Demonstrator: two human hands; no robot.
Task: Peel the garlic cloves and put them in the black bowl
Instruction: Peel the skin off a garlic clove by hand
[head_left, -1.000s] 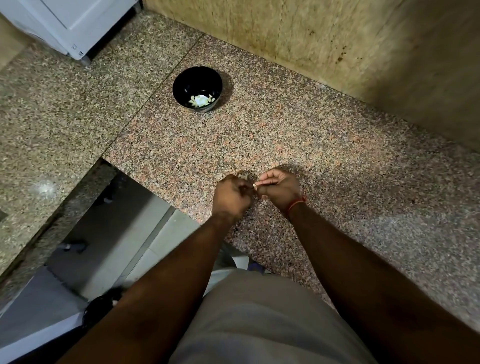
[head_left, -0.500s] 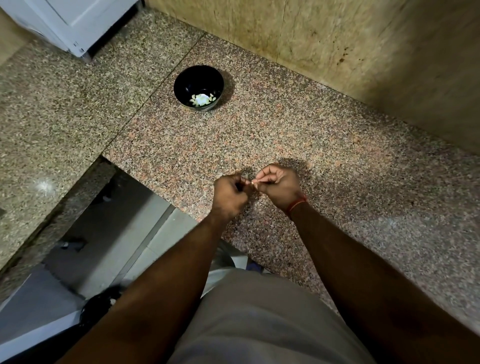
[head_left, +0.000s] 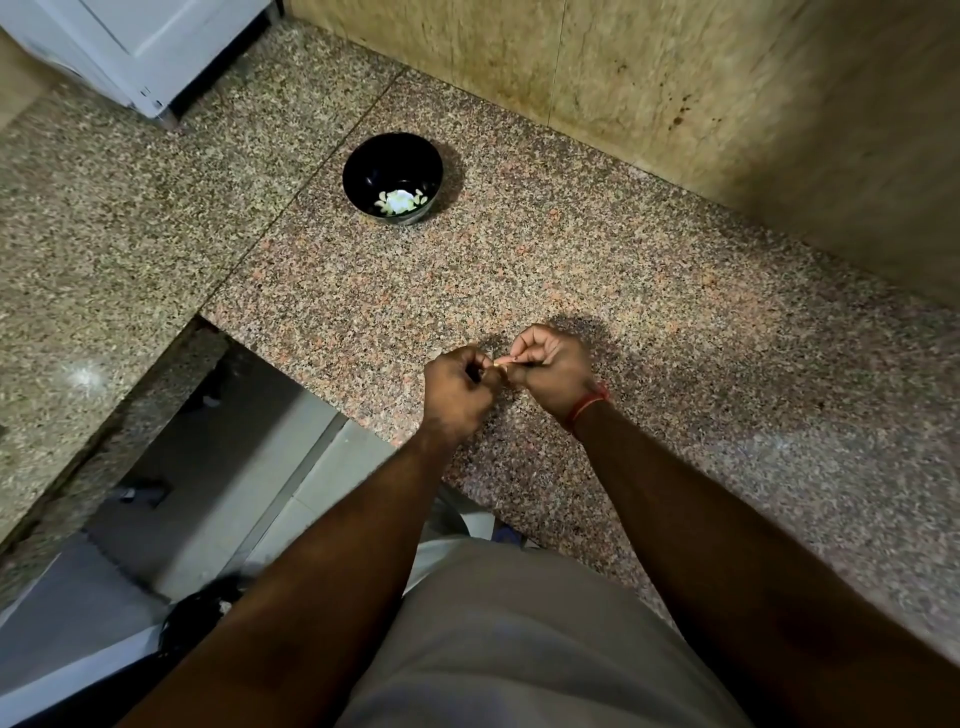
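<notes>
A black bowl (head_left: 393, 156) stands on the granite counter at the back, with several pale peeled garlic cloves (head_left: 400, 202) at its bottom. Nearer me, both hands meet just above the counter's front part. My left hand (head_left: 457, 389) has its fingers curled, and my right hand (head_left: 553, 366), with a red thread at the wrist, pinches toward it. Between their fingertips shows a small pale garlic clove (head_left: 502, 364), mostly hidden by the fingers.
The speckled granite counter (head_left: 675, 364) runs right along a beige tiled wall (head_left: 649, 78). A second counter slab (head_left: 104, 234) lies to the left, with a white appliance (head_left: 135, 47) at its back. A floor gap (head_left: 223, 493) opens below the counter's front edge.
Both hands have stayed together over the same spot, with small shifts of the fingers on the clove. The bowl has not moved.
</notes>
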